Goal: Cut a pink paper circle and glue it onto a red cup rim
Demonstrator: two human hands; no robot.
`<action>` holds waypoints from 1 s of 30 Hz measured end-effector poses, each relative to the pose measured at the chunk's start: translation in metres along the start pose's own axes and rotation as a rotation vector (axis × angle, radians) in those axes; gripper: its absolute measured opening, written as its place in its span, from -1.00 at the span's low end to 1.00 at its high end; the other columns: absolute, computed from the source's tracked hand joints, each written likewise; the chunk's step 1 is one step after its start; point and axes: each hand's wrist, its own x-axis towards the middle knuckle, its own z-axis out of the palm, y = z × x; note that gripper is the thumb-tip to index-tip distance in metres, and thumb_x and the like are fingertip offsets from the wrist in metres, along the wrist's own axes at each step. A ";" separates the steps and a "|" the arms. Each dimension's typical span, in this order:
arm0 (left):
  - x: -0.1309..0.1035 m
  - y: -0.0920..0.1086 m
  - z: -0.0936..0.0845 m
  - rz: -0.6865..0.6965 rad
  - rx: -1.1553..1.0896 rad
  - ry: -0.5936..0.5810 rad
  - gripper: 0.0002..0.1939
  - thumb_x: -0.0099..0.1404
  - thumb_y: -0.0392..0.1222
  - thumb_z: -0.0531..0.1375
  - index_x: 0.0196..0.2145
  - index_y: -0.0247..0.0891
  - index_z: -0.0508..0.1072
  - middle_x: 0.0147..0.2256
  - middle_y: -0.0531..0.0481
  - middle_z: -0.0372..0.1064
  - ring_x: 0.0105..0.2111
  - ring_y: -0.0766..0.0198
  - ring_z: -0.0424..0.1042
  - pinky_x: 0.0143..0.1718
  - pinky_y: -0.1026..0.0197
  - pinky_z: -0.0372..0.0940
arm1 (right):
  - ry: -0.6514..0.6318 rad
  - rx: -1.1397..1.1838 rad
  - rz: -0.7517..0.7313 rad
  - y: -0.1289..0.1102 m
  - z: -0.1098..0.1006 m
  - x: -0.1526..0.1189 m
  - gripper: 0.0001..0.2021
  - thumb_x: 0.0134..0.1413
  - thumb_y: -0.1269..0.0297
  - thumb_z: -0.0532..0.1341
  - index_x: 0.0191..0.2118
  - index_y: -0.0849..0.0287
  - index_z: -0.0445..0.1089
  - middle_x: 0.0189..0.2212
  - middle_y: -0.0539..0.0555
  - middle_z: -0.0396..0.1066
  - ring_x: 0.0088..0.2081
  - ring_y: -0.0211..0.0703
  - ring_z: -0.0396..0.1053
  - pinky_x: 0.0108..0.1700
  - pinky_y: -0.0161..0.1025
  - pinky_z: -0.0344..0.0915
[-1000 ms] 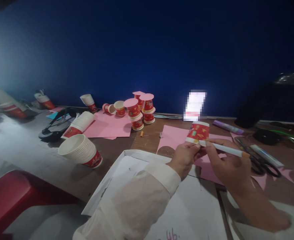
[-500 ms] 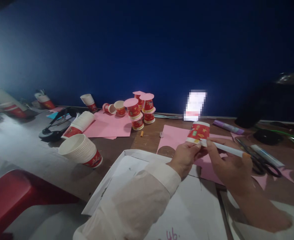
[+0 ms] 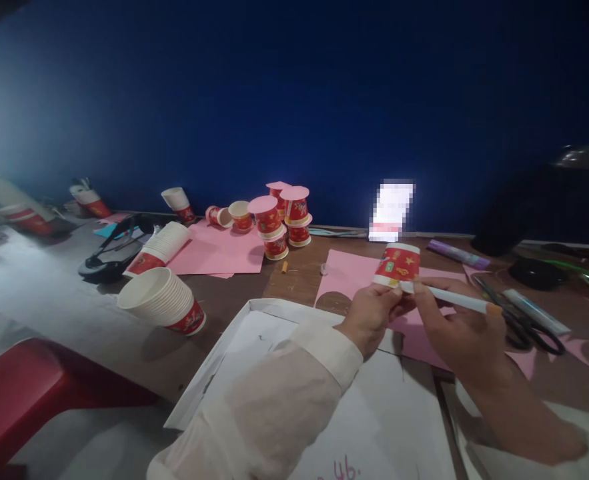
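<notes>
My left hand (image 3: 371, 317) grips the lower end of a red and white paper cup (image 3: 398, 263) printed with yellow stars. A white pen with an orange end (image 3: 459, 298) is pinched in my right hand (image 3: 457, 330), its tip at the cup's lower rim by my left thumb. Both hands are close together above a white box lid (image 3: 274, 310) and pink paper (image 3: 354, 267). Behind to the left stand stacked red cups (image 3: 267, 217) with pink paper discs on and between them.
Two nested cup stacks (image 3: 157, 297) lie on the left, near a headset (image 3: 101, 257) and pink sheets (image 3: 224, 250). Right of my hands are scissors (image 3: 529, 327), a clear tube (image 3: 534, 310) and a purple tube (image 3: 457, 254). A red stool (image 3: 34, 387) is at lower left.
The pen has tilted or shifted very slightly at the cup's rim. Both hands keep nearly the same place and grip.
</notes>
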 end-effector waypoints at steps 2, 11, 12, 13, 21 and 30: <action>-0.001 0.000 0.001 -0.004 -0.010 0.004 -0.62 -0.15 -0.09 0.52 -0.48 -0.41 0.53 -0.47 -0.05 0.45 -0.38 0.27 0.45 0.03 0.06 0.30 | -0.006 -0.015 -0.022 0.001 0.000 0.000 -0.93 0.18 0.32 0.27 -0.34 0.12 0.47 -0.38 0.11 0.57 -0.35 -0.06 0.53 -0.27 -0.14 0.43; -0.003 0.003 0.004 0.019 -0.001 0.008 -0.66 -0.16 -0.13 0.52 -0.50 -0.37 0.51 -0.49 -0.02 0.43 -0.41 0.29 0.43 -0.09 0.13 0.35 | -0.022 -0.075 -0.050 -0.001 -0.001 0.002 -0.89 0.18 0.32 0.24 -0.38 0.15 0.45 -0.46 0.09 0.55 -0.50 -0.14 0.48 -0.42 -0.21 0.40; -0.003 0.003 0.004 0.018 0.002 0.006 -0.66 -0.15 -0.14 0.51 -0.50 -0.37 0.51 -0.49 -0.02 0.43 -0.41 0.28 0.43 -0.09 0.13 0.35 | -0.020 -0.081 -0.057 -0.001 -0.002 0.002 -0.89 0.18 0.32 0.24 -0.38 0.16 0.45 -0.46 0.09 0.55 -0.50 -0.14 0.49 -0.42 -0.22 0.40; -0.003 0.004 0.004 0.016 0.001 0.005 -0.68 -0.14 -0.14 0.50 -0.50 -0.37 0.51 -0.49 -0.02 0.43 -0.39 0.28 0.43 -0.08 0.13 0.34 | -0.018 -0.086 -0.065 -0.001 -0.002 0.002 -0.88 0.18 0.32 0.24 -0.38 0.17 0.45 -0.46 0.09 0.56 -0.49 -0.15 0.49 -0.41 -0.23 0.40; -0.003 0.003 0.003 0.002 -0.016 0.003 -0.65 -0.13 -0.14 0.50 -0.45 -0.43 0.55 -0.43 -0.07 0.45 -0.35 0.26 0.45 0.01 0.09 0.30 | 0.015 -0.120 -0.060 -0.001 0.000 0.000 -0.93 0.20 0.34 0.26 -0.32 0.15 0.46 -0.38 0.12 0.59 -0.40 -0.12 0.53 -0.33 -0.22 0.43; 0.000 0.000 -0.001 0.004 -0.005 -0.006 -0.65 -0.11 -0.12 0.51 -0.47 -0.42 0.54 -0.43 -0.08 0.45 -0.34 0.25 0.45 0.05 0.05 0.30 | 0.024 -0.116 -0.076 -0.002 -0.001 0.001 -0.95 0.20 0.34 0.26 -0.30 0.14 0.46 -0.35 0.13 0.59 -0.34 -0.08 0.55 -0.26 -0.17 0.45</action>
